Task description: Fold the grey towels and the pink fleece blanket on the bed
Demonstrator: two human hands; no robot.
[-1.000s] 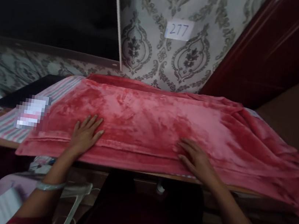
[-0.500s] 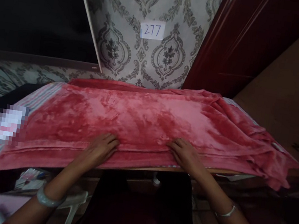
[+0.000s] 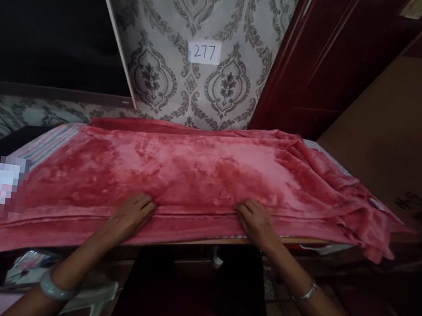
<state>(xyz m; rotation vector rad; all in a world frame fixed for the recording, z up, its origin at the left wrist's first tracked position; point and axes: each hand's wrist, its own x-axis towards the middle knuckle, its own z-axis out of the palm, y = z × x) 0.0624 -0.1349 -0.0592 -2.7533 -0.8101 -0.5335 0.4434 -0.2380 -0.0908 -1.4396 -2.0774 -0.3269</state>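
Observation:
A pink-red plush blanket [image 3: 178, 169] lies folded in layers across the table, its right end bunched and hanging over. My left hand [image 3: 134, 215] is on the upper layer's front fold, left of the middle, with its fingers curled onto the fabric. On the same fold, farther right, my right hand [image 3: 253, 219] has its fingers bent over the plush. Both hands look closed on the blanket's edge; the fingertips are partly sunk in the pile. A strip of the lower layer shows between the hands and the table edge.
A striped cloth [image 3: 50, 143] covers the table under the blanket. At the left stands a dark screen [image 3: 49, 20]; a cardboard box [image 3: 406, 133] is at the right. Behind is a patterned wall with a "277" paper [image 3: 204, 51]. A white plastic stool [image 3: 97, 299] stands below.
The view has shifted slightly, so the scene sits a little lower and farther left. Both hands stay on the blanket's front fold, with little visible change in the fabric.

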